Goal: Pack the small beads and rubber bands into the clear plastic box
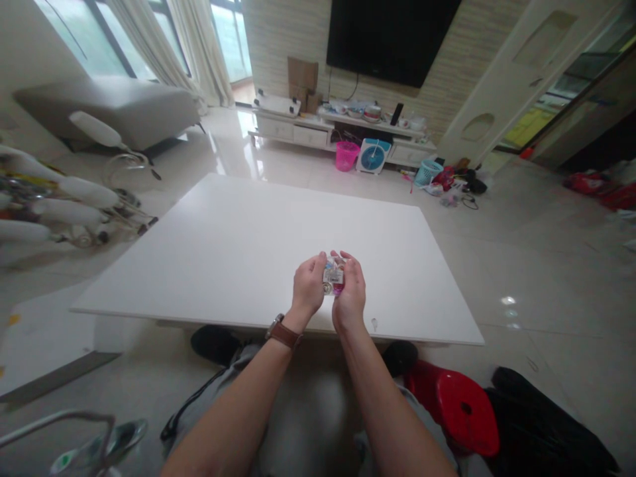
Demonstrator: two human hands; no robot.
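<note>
Between my two hands, above the near edge of the white table [258, 232], is a small clear packet [334, 271] with a printed white label and something pink or purple at its lower right. My left hand [309, 283], with a brown-strapped watch [284, 331] at the wrist, is closed on the packet's left side. Curled around its right side is my right hand [352, 286]. What lies inside the packet is too small to make out. A small clear loop-shaped thing [374, 324] rests on the table's near edge, to the right of my right wrist.
A red stool [467, 411] stands at the lower right beside a black bag [546, 424]. Across the room are a pink basket [346, 156], a blue box fan [373, 156] and a low TV cabinet [311, 136]. White-padded metal equipment [84, 192] stands at the left.
</note>
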